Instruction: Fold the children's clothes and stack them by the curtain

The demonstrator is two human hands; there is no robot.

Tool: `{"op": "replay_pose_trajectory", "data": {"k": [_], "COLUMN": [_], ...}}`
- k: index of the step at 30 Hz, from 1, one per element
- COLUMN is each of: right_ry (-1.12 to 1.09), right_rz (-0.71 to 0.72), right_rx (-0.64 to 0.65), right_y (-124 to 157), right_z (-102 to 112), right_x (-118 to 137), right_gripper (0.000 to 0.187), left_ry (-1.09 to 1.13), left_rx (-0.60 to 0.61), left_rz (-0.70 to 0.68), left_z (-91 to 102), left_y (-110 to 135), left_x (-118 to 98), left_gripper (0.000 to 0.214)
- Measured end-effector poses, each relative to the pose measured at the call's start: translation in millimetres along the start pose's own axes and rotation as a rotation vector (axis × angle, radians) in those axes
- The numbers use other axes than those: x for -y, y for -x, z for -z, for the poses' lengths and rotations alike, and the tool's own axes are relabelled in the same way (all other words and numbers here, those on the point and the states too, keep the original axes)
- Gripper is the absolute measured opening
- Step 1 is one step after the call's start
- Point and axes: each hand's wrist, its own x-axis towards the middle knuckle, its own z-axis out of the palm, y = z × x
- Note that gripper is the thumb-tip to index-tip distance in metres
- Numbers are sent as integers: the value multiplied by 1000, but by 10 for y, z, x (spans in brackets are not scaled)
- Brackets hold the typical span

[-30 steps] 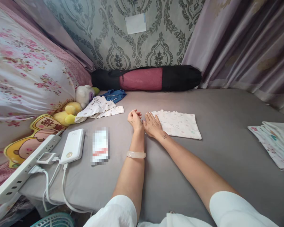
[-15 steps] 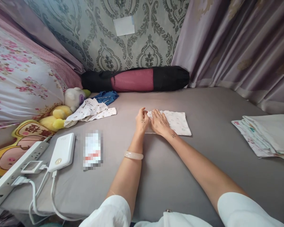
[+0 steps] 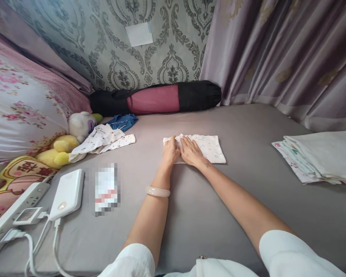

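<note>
A folded white cloth (image 3: 212, 148) with a faint pastel print lies on the grey sheet in front of me. My right hand (image 3: 191, 151) rests flat on its middle, fingers stretched out and slightly apart. Just beside it, my left hand (image 3: 171, 151) lies on the cloth's left part, its fingers extended forward and holding nothing that I can see. The two hands nearly touch at the thumbs. Some of the cloth under both palms is hidden. Around my left wrist sits a pale bangle (image 3: 158, 191).
At right lies a stack of folded cloths (image 3: 320, 157). Left are a patterned white garment (image 3: 99, 140), a blue garment (image 3: 122, 122), plush toys (image 3: 80, 125), a power bank (image 3: 67, 194), a blurred packet (image 3: 106, 188) and a power strip (image 3: 20, 209). A black-and-pink long bag (image 3: 155, 99) lies along the wall.
My left hand has lowered and flattened onto the cloth's left part, where its fingers were raised and curled before. My right hand stays flat on the cloth. The view has turned slightly right.
</note>
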Motion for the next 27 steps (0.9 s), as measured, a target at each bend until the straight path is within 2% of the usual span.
{"op": "replay_pose_trajectory", "data": {"k": [5,9,14,21,27], "right_ry": [46,64,60,23,37], "right_rz": [-105,-146,-142,-146,-244], "right_rx": [-95,-61,-60,-87,-120], "right_y": [57,87,101,116,129], "right_z": [71,52,12,38,59], "right_x": [-154,-276,-307,-336,-447], "right_gripper": [60,62,62,61,61], "left_ry": [-155,-235,-300,-656,-722], "left_rx": [84,128,179,337,360], "left_rz": [-72,-37,-14,-14,-38], "left_z": [-30,-55,-32,53,86], "left_y": [55,123,129,127,149], "left_x": [-68,-129,-182,-284,-349], "left_gripper": [45,43,44,56,58]}}
